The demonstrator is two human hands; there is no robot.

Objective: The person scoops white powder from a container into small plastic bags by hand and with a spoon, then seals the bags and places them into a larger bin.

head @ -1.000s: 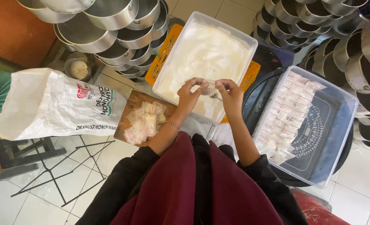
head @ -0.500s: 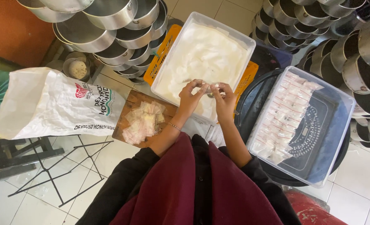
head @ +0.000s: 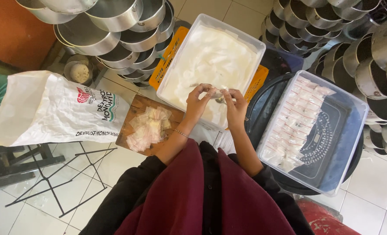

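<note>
Pinching a small clear packet [head: 216, 92] between the fingertips of both hands, the person works it just above the near end of the white tub [head: 211, 65]. The left hand [head: 198, 101] has its grip closed on the packet's left end, and the right hand [head: 234, 104] has its grip closed on the right end, so the packet hangs between them over the white powder [head: 206, 56] that fills the tub. Whether this packet is already filled or sealed is too small to tell. To the left, touching the tub's near corner, a wooden board [head: 137, 109] carries a loose heap of empty-looking sachets [head: 149, 127]. To the right, a clear bin [head: 333, 130] holds rows of finished-looking packets [head: 296, 119] stacked along its left side, while the rest of its floor is bare. Judging by that, a good share of the packing is done, yet the heap on the board and the full tub suggest plenty is left. Farther out, a large white sack [head: 50, 109] lies to the left on a metal frame [head: 58, 174], and stacked steel pans [head: 115, 26] ring the top and right of the view above the tiled floor [head: 376, 187].
</note>
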